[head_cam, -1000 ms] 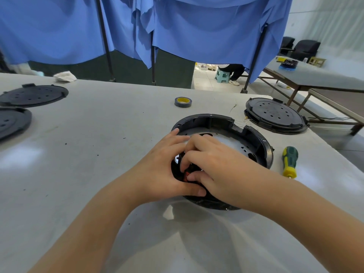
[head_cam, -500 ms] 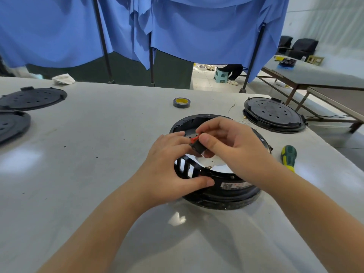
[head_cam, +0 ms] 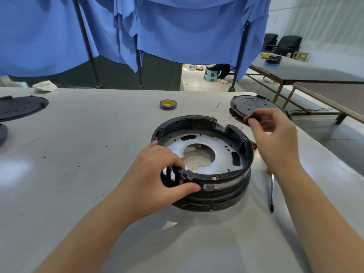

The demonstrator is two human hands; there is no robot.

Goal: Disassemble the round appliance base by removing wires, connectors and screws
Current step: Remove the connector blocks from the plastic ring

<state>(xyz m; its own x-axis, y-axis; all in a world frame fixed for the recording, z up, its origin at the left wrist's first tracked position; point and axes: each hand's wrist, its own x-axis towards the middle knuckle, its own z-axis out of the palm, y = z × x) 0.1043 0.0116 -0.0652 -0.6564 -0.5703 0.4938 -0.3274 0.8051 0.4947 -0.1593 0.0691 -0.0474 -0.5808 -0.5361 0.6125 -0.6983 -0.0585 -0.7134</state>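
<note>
Right grip (pinching connector) beyond base

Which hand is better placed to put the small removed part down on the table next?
The right hand, probably. It already pinches the small black-and-red part clear of the round base, above the table. The left hand grips the base's near rim.

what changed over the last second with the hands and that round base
The right hand lifted a small black and red part out of the round base and carried it off to the right, past the rim. The left hand stayed gripping the near rim; the base and the tape roll did not move.
</note>
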